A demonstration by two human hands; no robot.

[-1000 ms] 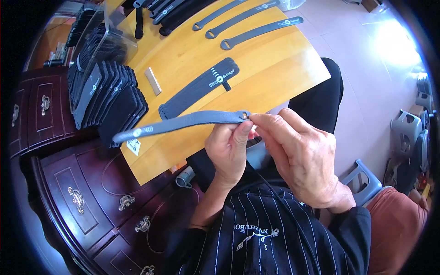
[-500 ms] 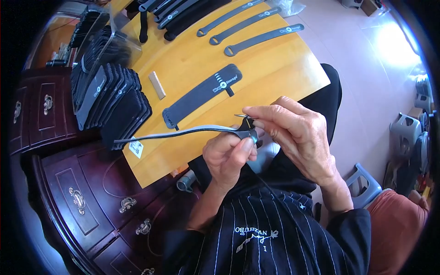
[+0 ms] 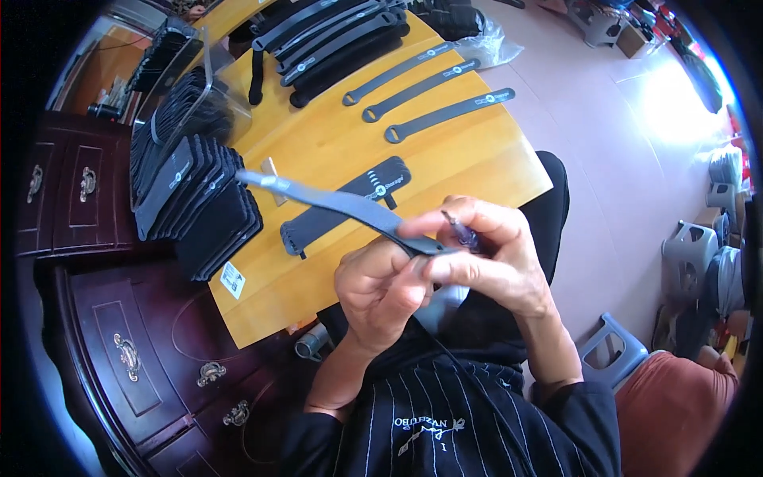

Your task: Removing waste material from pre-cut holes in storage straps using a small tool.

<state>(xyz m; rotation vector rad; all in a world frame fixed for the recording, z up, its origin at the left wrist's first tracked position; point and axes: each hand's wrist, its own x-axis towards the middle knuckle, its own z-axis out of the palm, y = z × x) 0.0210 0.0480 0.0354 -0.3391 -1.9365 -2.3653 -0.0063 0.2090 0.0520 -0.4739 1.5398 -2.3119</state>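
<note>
A long grey hook-and-loop strap [image 3: 334, 203] runs up and left from my hands over the table, its far end blurred. My left hand [image 3: 377, 294] is closed on the strap near its dark looped end. My right hand [image 3: 509, 258] pinches that same end with thumb and forefinger. Tucked in the fingers of my right hand is a small pointed tool [image 3: 463, 234] with a purple handle and a thin metal tip; its exact kind is unclear. On the table just beyond lies a flat bundle of grey straps [image 3: 338, 213] with a short black tab.
Three single straps [image 3: 445, 115] lie across the yellow table [image 3: 469, 167]. Strap stacks [image 3: 342, 40] fill the far side; more piles [image 3: 214, 211] stand left by a clear bin [image 3: 208, 71]. Dark drawers [image 3: 135, 342] flank the table, and a grey stool [image 3: 612, 350] stands right.
The strap's free end has swung up and away from the table's left edge. My right hand has turned, and the tool's tip has moved off the strap's end.
</note>
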